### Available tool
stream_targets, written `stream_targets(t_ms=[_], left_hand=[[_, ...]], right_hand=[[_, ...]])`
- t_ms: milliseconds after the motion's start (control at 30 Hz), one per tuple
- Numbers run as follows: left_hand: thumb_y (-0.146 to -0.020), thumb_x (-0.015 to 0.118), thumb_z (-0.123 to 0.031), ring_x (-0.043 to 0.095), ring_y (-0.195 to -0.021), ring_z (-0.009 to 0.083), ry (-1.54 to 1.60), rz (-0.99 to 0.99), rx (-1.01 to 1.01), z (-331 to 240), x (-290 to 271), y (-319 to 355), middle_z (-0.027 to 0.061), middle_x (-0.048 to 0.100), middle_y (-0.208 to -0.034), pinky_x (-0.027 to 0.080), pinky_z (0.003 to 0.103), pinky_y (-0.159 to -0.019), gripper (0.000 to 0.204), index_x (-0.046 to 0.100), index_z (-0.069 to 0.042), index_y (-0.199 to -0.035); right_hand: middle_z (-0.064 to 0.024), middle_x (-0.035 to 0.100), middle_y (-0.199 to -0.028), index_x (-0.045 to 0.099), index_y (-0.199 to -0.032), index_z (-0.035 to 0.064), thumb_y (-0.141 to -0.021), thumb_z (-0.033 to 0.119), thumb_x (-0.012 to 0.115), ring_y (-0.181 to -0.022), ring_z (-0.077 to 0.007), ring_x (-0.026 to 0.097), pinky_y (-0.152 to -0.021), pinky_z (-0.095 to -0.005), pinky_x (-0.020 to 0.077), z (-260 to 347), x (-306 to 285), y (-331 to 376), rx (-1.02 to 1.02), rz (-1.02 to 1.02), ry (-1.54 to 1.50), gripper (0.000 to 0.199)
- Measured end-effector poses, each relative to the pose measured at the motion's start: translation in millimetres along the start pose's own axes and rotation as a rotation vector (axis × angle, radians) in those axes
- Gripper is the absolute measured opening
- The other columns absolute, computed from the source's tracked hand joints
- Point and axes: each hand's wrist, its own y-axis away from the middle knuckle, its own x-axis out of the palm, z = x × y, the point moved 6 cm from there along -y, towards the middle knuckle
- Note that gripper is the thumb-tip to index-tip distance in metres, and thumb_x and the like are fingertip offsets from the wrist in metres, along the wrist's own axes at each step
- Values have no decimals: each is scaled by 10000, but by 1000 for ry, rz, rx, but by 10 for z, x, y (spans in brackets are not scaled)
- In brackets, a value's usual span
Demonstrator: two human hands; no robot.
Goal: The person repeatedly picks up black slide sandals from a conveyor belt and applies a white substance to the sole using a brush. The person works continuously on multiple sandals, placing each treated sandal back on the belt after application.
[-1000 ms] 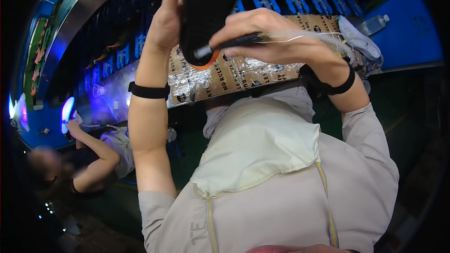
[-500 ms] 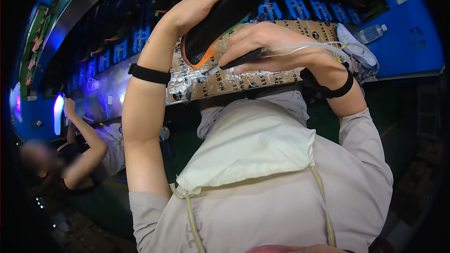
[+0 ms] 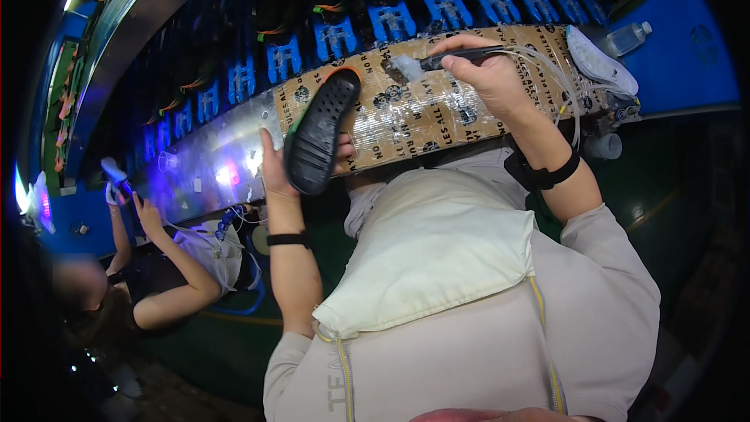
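Note:
My left hand (image 3: 275, 174) grips a black shoe sole (image 3: 320, 137) by its lower part, thumb on one side and fingertips showing on the other. Small holes dot its upper half, ridges cross the lower end, and orange and green show along the rim. In my right hand (image 3: 496, 82) is a black-handled brush (image 3: 469, 55) with clear thin tubes (image 3: 547, 62) running from its back end. The brush tip meets a whitish, translucent smear (image 3: 406, 69) on the cardboard-covered bench (image 3: 437, 121). The sole and brush are well apart.
Blue holders (image 3: 391, 22) line the far side of the bench. To the right are a white shoe-shaped piece (image 3: 598, 62) and a clear bottle (image 3: 627, 37). At left, a co-worker (image 3: 172, 281) holds a pale shoe (image 3: 114, 169) beside bare metal (image 3: 183, 180).
My left hand has brought the sole down and nearer, turning it to show the perforated face. My right hand has moved the brush away from the sole's rim, right and onto the smear.

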Motion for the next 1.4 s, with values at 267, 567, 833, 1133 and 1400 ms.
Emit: stream_targets(t_ms=[267, 567, 833, 1133, 1400], left_hand=[[-997, 400, -508, 508, -1440, 486, 335, -50, 128, 727, 305, -478, 320, 500, -1567, 370, 689, -1207, 817, 398, 29, -1614], [-1122, 258, -580, 558, -1425, 368, 430, 83, 298, 866, 620, -844, 210, 548, -1567, 448, 526, -1209, 739, 451, -58, -1607], [-1130, 356, -478, 658, -1289, 281, 153, 53, 444, 589, 886, -951, 124, 714, -1358, 492, 477, -1156, 562, 636, -83, -1416], [-1100, 316, -571, 557, -1432, 325, 175, -109, 422, 693, 984, -899, 128, 567, -1561, 450, 498, -1214, 694, 493, -105, -1584], [-1110, 332, -600, 544, -1444, 307, 201, 42, 514, 498, 961, -848, 99, 557, -1571, 438, 482, -1228, 679, 459, -162, -1613]], right_hand=[[13, 699, -871, 788, -1100, 28, -923, 167, 744, -794, -69, 599, -707, -258, 484, -113, 481, -208, -1, 28, 199, 229], [-161, 774, -911, 771, -1056, 27, -898, 221, 748, -772, -263, 756, -723, -349, 582, 46, 717, -332, -399, -187, 292, 252], [-221, 764, -911, 790, -991, 33, -873, 201, 721, -826, -412, 745, -793, -482, 592, 456, 939, 113, -241, 485, 809, 216], [-147, 749, -985, 783, -1102, 59, -907, 177, 757, -908, -356, 728, -795, -441, 585, 663, 860, -165, -682, -161, 566, 230], [-51, 728, -921, 799, -1187, 123, -873, 150, 818, -869, -267, 649, -821, -399, 512, 537, 915, -210, -794, 67, 279, 315]])
